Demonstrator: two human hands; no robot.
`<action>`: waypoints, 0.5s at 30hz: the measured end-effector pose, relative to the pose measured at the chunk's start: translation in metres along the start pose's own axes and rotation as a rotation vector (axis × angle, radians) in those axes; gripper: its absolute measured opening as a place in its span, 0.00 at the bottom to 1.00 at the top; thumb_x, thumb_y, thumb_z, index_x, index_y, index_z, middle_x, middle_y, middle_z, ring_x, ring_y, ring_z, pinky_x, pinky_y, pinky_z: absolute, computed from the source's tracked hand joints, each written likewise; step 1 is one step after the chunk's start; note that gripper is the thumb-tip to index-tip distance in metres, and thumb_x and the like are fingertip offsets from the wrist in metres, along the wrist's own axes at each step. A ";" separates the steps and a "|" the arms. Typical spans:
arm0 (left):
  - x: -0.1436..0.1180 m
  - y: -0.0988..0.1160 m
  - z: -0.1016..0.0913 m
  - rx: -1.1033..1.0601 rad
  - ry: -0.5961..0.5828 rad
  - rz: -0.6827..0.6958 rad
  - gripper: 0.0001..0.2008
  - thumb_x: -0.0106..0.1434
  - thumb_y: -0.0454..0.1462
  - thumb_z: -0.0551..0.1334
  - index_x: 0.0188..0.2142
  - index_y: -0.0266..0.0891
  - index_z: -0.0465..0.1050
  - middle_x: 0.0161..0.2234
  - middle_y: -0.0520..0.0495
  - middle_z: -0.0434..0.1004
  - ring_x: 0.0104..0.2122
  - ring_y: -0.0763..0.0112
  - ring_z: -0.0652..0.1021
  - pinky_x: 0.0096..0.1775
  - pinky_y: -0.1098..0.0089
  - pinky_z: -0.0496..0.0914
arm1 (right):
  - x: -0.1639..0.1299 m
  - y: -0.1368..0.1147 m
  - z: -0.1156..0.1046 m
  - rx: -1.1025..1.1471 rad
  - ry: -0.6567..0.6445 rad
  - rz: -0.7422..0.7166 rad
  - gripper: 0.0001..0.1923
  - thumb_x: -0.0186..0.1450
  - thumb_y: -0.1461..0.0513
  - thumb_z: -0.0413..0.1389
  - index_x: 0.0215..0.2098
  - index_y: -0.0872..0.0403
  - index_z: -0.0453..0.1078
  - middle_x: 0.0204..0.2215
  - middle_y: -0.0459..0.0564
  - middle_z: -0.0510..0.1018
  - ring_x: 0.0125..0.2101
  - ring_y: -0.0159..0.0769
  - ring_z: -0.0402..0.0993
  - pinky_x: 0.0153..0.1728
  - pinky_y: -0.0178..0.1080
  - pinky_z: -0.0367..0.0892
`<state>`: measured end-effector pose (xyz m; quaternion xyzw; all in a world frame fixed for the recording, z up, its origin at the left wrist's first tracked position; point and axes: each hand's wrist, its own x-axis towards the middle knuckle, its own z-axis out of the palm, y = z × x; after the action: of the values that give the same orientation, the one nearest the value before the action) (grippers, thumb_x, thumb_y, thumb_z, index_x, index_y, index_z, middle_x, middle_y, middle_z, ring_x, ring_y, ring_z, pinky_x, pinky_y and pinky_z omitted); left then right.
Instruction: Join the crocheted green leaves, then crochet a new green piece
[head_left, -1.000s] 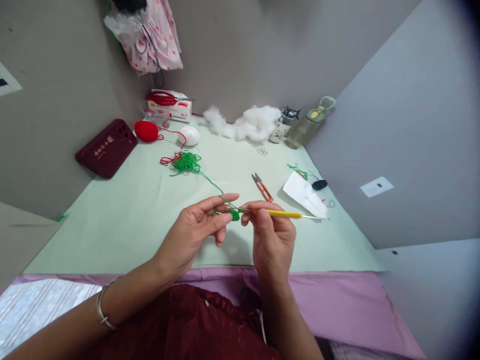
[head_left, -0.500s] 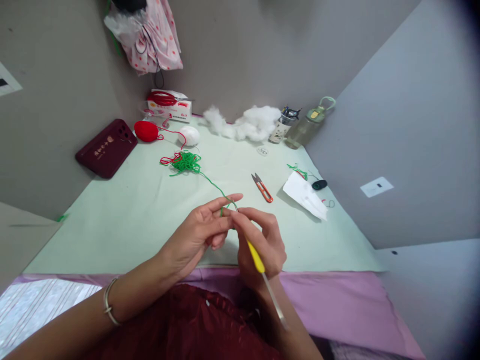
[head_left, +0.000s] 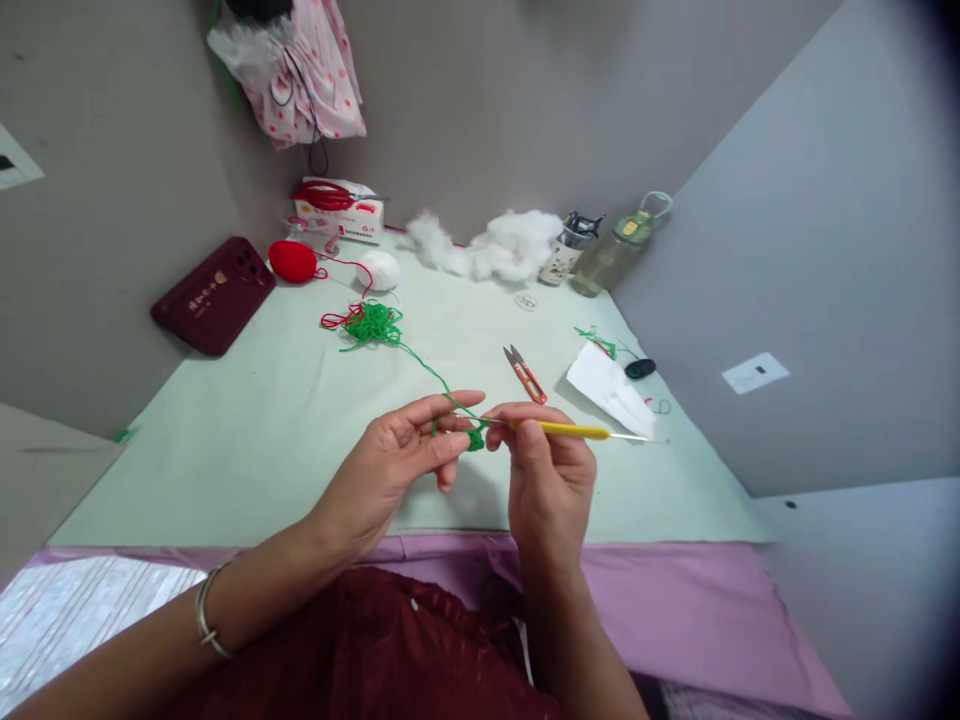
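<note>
My left hand (head_left: 416, 445) pinches a small green crochet piece (head_left: 476, 438) between thumb and fingers, its index finger stretched out with yarn running over it. From there the green yarn (head_left: 424, 365) leads back to a loose green heap (head_left: 373, 324) on the table. My right hand (head_left: 551, 465) grips a crochet hook (head_left: 574, 430) by its yellow handle. The hook lies nearly level, its thin metal tip at the green piece and its other metal end pointing right. Fingers partly hide the tip.
Orange thread snips (head_left: 527, 375) and a white paper (head_left: 611, 390) lie beyond my hands. Further back are a red yarn ball (head_left: 292, 262), a white ball (head_left: 379, 271), fluffy stuffing (head_left: 514, 247), a pen cup (head_left: 562, 258) and a bottle (head_left: 609, 258). A dark red phone (head_left: 214, 297) leans at left.
The crochet hook has swung from pointing steeply down toward me to nearly level, its rear end now to the right. My right hand has turned and shifted right; the green piece now shows.
</note>
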<state>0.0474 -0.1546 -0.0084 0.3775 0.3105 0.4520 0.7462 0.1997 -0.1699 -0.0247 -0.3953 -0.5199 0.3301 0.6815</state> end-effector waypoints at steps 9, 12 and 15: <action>-0.001 0.003 -0.003 0.082 0.016 0.038 0.14 0.62 0.37 0.71 0.49 0.43 0.84 0.34 0.51 0.74 0.26 0.79 0.70 0.32 0.73 0.67 | 0.004 -0.005 -0.007 0.053 -0.008 0.017 0.11 0.73 0.59 0.55 0.37 0.53 0.76 0.31 0.48 0.81 0.29 0.31 0.77 0.33 0.38 0.75; -0.001 0.002 -0.004 0.111 0.016 0.040 0.15 0.63 0.37 0.71 0.50 0.44 0.83 0.33 0.52 0.74 0.26 0.78 0.71 0.34 0.73 0.68 | 0.001 -0.006 -0.009 -0.011 -0.041 -0.022 0.11 0.74 0.60 0.53 0.39 0.52 0.76 0.33 0.48 0.81 0.30 0.32 0.77 0.35 0.39 0.74; -0.002 0.002 -0.004 0.125 0.014 0.056 0.15 0.63 0.38 0.71 0.50 0.46 0.83 0.34 0.52 0.73 0.28 0.77 0.72 0.36 0.73 0.70 | -0.001 -0.009 -0.009 -0.066 -0.036 -0.103 0.10 0.74 0.63 0.53 0.40 0.51 0.77 0.33 0.47 0.81 0.31 0.32 0.76 0.34 0.39 0.73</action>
<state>0.0426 -0.1546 -0.0084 0.4287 0.3325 0.4551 0.7061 0.2085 -0.1768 -0.0187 -0.3843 -0.5624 0.2844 0.6747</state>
